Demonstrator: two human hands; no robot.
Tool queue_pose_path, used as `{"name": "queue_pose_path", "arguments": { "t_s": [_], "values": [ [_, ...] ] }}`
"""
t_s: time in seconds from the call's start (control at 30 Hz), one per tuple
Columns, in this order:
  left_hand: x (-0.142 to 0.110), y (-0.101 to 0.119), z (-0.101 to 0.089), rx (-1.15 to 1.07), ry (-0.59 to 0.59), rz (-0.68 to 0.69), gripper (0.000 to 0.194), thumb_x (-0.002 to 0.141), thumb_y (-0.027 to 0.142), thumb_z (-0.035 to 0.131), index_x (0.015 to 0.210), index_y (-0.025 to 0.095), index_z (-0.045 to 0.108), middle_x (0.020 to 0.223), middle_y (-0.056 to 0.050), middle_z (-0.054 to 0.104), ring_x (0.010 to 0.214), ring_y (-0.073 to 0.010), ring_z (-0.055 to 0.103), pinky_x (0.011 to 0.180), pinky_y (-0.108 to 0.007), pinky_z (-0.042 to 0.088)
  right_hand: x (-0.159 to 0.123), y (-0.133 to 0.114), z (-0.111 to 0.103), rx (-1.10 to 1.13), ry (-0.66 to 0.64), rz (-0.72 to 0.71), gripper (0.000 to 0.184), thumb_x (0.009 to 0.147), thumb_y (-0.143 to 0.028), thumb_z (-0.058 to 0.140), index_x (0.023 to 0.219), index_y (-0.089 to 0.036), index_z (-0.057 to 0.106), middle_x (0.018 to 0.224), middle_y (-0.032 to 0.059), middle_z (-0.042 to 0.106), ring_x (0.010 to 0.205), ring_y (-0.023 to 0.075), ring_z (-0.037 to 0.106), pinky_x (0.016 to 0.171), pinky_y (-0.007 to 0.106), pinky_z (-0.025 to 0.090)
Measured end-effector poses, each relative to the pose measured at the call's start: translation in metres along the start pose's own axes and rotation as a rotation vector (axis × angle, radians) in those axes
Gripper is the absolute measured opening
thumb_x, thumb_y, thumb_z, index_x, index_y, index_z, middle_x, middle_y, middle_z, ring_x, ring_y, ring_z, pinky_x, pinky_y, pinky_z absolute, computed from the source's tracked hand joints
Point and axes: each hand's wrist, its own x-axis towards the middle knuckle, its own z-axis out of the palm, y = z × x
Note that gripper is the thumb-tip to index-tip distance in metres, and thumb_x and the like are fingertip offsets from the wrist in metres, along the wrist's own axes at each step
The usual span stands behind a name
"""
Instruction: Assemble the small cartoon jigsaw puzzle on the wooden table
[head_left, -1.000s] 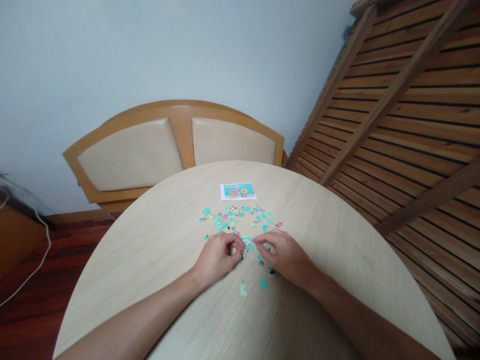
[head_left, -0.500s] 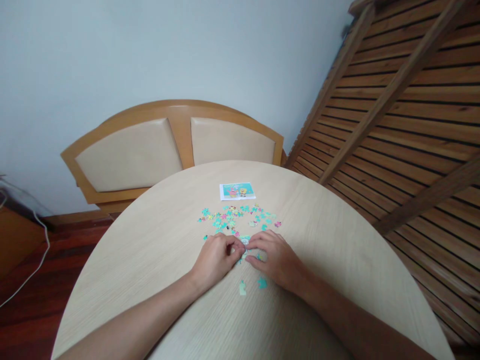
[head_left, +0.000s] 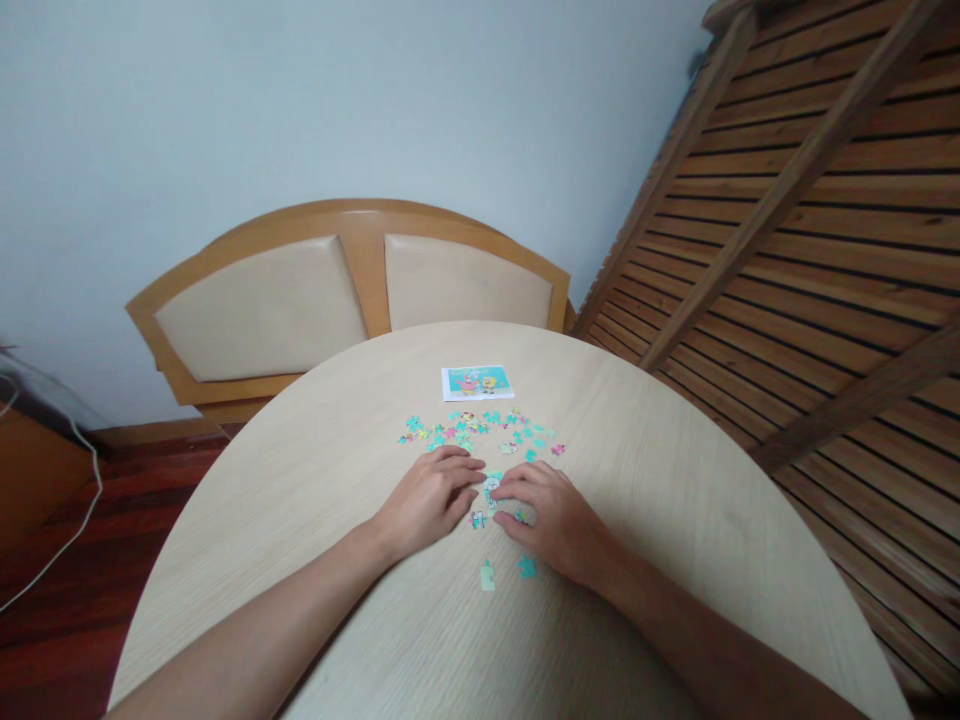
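A small cluster of joined jigsaw pieces [head_left: 491, 482], with a white round drawing and green parts, lies between my hands. My right hand [head_left: 559, 522] rests at its right side, thumb and index finger bent around its edge and partly covering it. On the left, my left hand [head_left: 435, 500] lies low on the table with fingers slightly apart and nothing in them. A dark-and-white jigsaw piece [head_left: 478, 519] is just by its thumb. Another multicoloured piece [head_left: 523, 515] is partly hidden beneath my right hand. Nearer me lie a pale green piece [head_left: 487, 575] and a teal piece [head_left: 526, 567].
Loose jigsaw pieces [head_left: 466, 428] are scattered beyond my hands. Behind them lies a picture card [head_left: 478, 383] with a pink and a yellow cartoon figure. The round wooden table [head_left: 315, 440] meets a padded chair back [head_left: 352, 270], with a slatted wooden panel [head_left: 795, 220] at right.
My left hand has loosened its pinch and drawn slightly left from the cluster, uncovering the dark-and-white piece. My right hand stays almost where it was.
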Motion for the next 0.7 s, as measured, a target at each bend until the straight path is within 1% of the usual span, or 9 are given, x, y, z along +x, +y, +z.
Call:
{"name": "queue_pose_path", "arguments": {
  "t_s": [0.17,0.27,0.33,0.47,0.6,0.7],
  "values": [
    [0.0012,-0.0008,-0.0014,0.024,-0.009,0.001,0.026,0.092,0.018,0.057,0.112,0.021,0.073,0.121,-0.005,0.072,0.117,-0.0258,0.057,0.103,-0.045,0.047,0.0006,-0.0030,-0.0017,-0.007,-0.003,0.011,0.023,0.079,-0.022,0.077,0.102,-0.025,0.072,0.102,0.0040,0.072,0.099,0.0233,0.064,0.088,0.042,0.049],
    [0.0010,0.0003,-0.0022,0.042,-0.015,0.013,0.026,0.093,0.021,0.058,0.115,0.021,0.072,0.123,-0.005,0.071,0.119,-0.0254,0.055,0.104,-0.043,0.046,0.0016,-0.0051,-0.0016,-0.005,-0.006,0.014,0.027,0.079,-0.023,0.078,0.105,-0.024,0.072,0.103,0.0043,0.070,0.099,0.0234,0.063,0.089,0.041,0.049],
    [0.0009,0.0010,-0.0025,0.057,-0.029,0.033,0.025,0.094,0.025,0.058,0.116,0.022,0.071,0.124,-0.005,0.069,0.119,-0.0252,0.054,0.105,-0.043,0.046,0.0026,-0.0067,-0.0009,0.001,-0.006,0.024,0.025,0.079,-0.021,0.078,0.103,-0.024,0.072,0.103,0.0047,0.069,0.099,0.0232,0.062,0.089,0.041,0.048],
    [0.0018,0.0039,-0.0032,0.092,-0.053,0.053,0.023,0.096,0.031,0.057,0.111,0.023,0.073,0.124,-0.005,0.069,0.120,-0.0259,0.054,0.105,-0.044,0.045,0.0048,-0.0093,-0.0001,0.005,-0.031,0.071,0.021,0.078,-0.019,0.078,0.098,-0.023,0.072,0.101,0.0048,0.067,0.099,0.0235,0.061,0.090,0.041,0.047],
    [0.0038,0.0074,-0.0039,0.116,-0.053,0.040,0.023,0.097,0.027,0.055,0.109,0.023,0.074,0.122,-0.005,0.069,0.118,-0.0258,0.054,0.104,-0.043,0.045,0.0061,-0.0089,-0.0001,0.005,-0.058,0.100,0.021,0.077,-0.018,0.078,0.096,-0.022,0.070,0.101,0.0045,0.066,0.100,0.0239,0.060,0.090,0.041,0.047],
    [0.0046,0.0077,-0.0038,0.117,-0.053,0.039,0.023,0.098,0.026,0.054,0.108,0.023,0.075,0.121,-0.005,0.070,0.117,-0.0259,0.055,0.104,-0.043,0.045,0.0072,-0.0074,0.0000,-0.028,-0.054,0.067,0.018,0.078,-0.020,0.077,0.094,-0.022,0.069,0.100,0.0045,0.068,0.099,0.0238,0.061,0.088,0.040,0.047]
  ]
}}
